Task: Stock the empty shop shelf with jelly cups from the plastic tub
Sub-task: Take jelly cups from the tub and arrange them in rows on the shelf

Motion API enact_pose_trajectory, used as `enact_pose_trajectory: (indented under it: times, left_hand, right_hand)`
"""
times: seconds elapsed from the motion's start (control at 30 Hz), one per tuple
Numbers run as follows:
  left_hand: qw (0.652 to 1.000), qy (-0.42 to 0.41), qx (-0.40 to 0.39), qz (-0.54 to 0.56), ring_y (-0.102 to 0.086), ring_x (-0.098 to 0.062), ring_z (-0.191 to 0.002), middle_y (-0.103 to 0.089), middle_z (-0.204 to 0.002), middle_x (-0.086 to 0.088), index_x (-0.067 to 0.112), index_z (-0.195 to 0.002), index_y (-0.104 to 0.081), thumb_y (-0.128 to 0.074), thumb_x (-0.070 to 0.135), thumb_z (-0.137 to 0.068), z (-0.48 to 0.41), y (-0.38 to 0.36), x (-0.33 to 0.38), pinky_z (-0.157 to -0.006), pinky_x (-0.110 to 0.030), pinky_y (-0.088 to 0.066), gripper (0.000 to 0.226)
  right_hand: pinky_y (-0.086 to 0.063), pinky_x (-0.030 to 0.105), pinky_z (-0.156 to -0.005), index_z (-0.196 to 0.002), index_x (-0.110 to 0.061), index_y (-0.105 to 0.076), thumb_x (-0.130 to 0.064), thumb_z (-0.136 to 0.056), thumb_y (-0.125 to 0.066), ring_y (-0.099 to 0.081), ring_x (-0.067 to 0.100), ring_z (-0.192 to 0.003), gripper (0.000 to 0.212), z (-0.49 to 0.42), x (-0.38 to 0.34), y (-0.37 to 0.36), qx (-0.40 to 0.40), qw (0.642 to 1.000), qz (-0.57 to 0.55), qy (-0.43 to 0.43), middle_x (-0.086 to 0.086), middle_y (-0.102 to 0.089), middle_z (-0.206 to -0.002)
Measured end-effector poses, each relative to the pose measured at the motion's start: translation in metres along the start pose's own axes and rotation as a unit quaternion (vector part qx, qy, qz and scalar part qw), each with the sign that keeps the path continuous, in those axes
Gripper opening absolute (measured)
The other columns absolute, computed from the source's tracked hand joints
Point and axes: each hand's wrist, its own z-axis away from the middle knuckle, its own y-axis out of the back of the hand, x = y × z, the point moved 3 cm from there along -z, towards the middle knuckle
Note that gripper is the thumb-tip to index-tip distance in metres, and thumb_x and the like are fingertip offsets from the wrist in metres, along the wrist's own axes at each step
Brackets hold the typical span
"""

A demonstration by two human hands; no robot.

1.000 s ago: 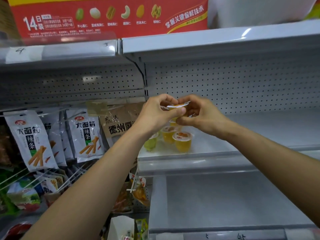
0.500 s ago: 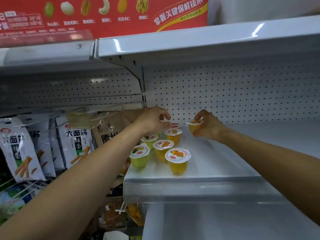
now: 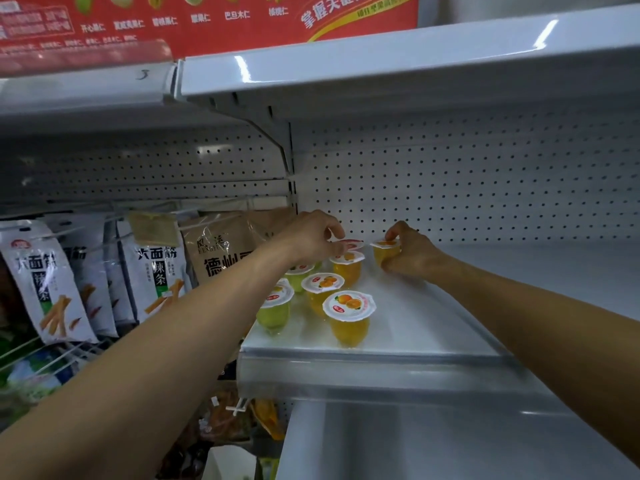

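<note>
Several jelly cups stand in rows on the white shelf: an orange one at the front, another orange one behind it, green ones at the left. My right hand grips an orange jelly cup at the back of the shelf, near the pegboard wall. My left hand pinches a red-lidded cup at the back of the left rows; its body is hidden behind the other cups. The plastic tub is not in view.
Snack bags hang on hooks to the left of the shelf. A brown bag hangs right beside the cups. The shelf above overhangs the hands. A lower shelf lies below. A red box sits on top.
Both hands have gone from holding a cup together in the air to the back of the shelf, each with its own cup. The view has come closer to the shelf.
</note>
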Motion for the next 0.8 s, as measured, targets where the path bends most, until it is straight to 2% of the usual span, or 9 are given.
enact_pose_trajectory:
  times: [0.07, 0.13, 0.3, 0.4, 0.5, 0.63, 0.73, 0.8]
  left_hand:
    - [1.000, -0.001, 0.012, -0.022, -0.057, -0.014, -0.098, -0.060, -0.121, -0.001, 0.022, -0.118, -0.065, -0.070, 0.034, -0.087, 0.006, 0.003, 0.002, -0.084, -0.028, -0.048, 0.033]
    - [0.998, -0.002, 0.040, -0.048, -0.055, -0.012, -0.096, -0.062, -0.123, 0.000, 0.024, -0.119, -0.065, -0.068, 0.036, -0.088, 0.015, 0.009, 0.005, -0.081, -0.025, -0.045, 0.033]
    - [0.977, 0.011, 0.193, -0.091, -0.064, -0.018, -0.101, -0.066, -0.116, 0.006, 0.034, -0.113, -0.065, -0.062, 0.045, -0.087, 0.069, 0.030, 0.016, -0.083, -0.038, -0.054, 0.028]
    - [0.964, -0.025, 0.261, -0.035, -0.063, -0.014, -0.092, -0.066, -0.105, 0.009, 0.032, -0.109, -0.066, -0.062, 0.042, -0.088, 0.125, 0.039, 0.023, -0.080, -0.038, -0.054, 0.025]
    - [0.953, -0.045, 0.295, 0.049, -0.060, -0.009, -0.084, -0.062, -0.100, 0.008, 0.026, -0.109, -0.067, -0.063, 0.036, -0.089, 0.190, 0.038, 0.022, -0.079, -0.035, -0.053, 0.022]
    - [0.961, -0.039, 0.261, 0.084, -0.058, -0.008, -0.081, -0.062, -0.100, 0.007, 0.023, -0.108, -0.067, -0.064, 0.029, -0.092, 0.280, 0.007, -0.003, -0.075, -0.022, -0.047, 0.018]
    - [0.981, -0.002, 0.178, 0.078, -0.056, 0.000, -0.082, -0.061, -0.098, 0.012, 0.024, -0.104, -0.068, -0.065, 0.031, -0.090, 0.337, -0.034, -0.043, -0.074, -0.012, -0.042, 0.016]
    - [0.990, 0.044, 0.112, 0.076, -0.056, 0.000, -0.080, -0.059, -0.093, 0.015, 0.027, -0.100, -0.068, -0.068, 0.029, -0.089, 0.369, -0.071, -0.074, -0.071, -0.014, -0.042, 0.012]
  right_hand:
    - [-0.046, 0.032, -0.083, -0.132, -0.019, -0.042, -0.024, -0.081, -0.068, -0.051, 0.026, -0.111, 0.058, 0.006, -0.003, 0.007, 0.010, 0.998, 0.061, 0.017, 0.009, -0.048, -0.126]
    - [-0.043, 0.034, -0.085, -0.134, -0.020, -0.043, -0.031, -0.085, -0.065, -0.048, 0.026, -0.118, 0.055, 0.022, -0.010, 0.019, 0.057, 0.991, 0.112, 0.054, 0.008, -0.047, -0.130]
    - [-0.045, 0.035, -0.081, -0.124, -0.022, -0.055, -0.031, -0.089, -0.057, -0.059, 0.023, -0.105, 0.035, 0.089, -0.029, 0.041, 0.144, 0.967, 0.152, 0.142, 0.001, -0.060, -0.121]
    - [-0.050, 0.039, -0.080, -0.115, -0.021, -0.059, -0.028, -0.089, -0.058, -0.061, 0.021, -0.095, 0.026, 0.140, -0.036, 0.047, 0.186, 0.959, 0.116, 0.183, -0.001, -0.064, -0.108]
    - [-0.052, 0.042, -0.074, -0.110, -0.022, -0.060, -0.027, -0.090, -0.057, -0.059, 0.015, -0.086, 0.020, 0.195, -0.041, 0.043, 0.223, 0.951, 0.054, 0.207, -0.005, -0.063, -0.097]
    - [-0.049, 0.038, -0.070, -0.108, -0.020, -0.061, -0.032, -0.089, -0.056, -0.059, 0.013, -0.080, 0.023, 0.268, -0.045, 0.007, 0.210, 0.952, -0.013, 0.224, -0.007, -0.061, -0.090]
    - [-0.048, 0.031, -0.067, -0.106, -0.021, -0.062, -0.035, -0.087, -0.056, -0.059, 0.011, -0.076, 0.024, 0.318, -0.045, -0.042, 0.142, 0.964, -0.043, 0.221, -0.009, -0.062, -0.086]
    - [-0.050, 0.033, -0.063, -0.105, -0.027, -0.061, -0.035, -0.086, -0.059, -0.059, 0.008, -0.074, 0.021, 0.343, -0.040, -0.085, 0.070, 0.975, -0.050, 0.204, -0.014, -0.061, -0.084]
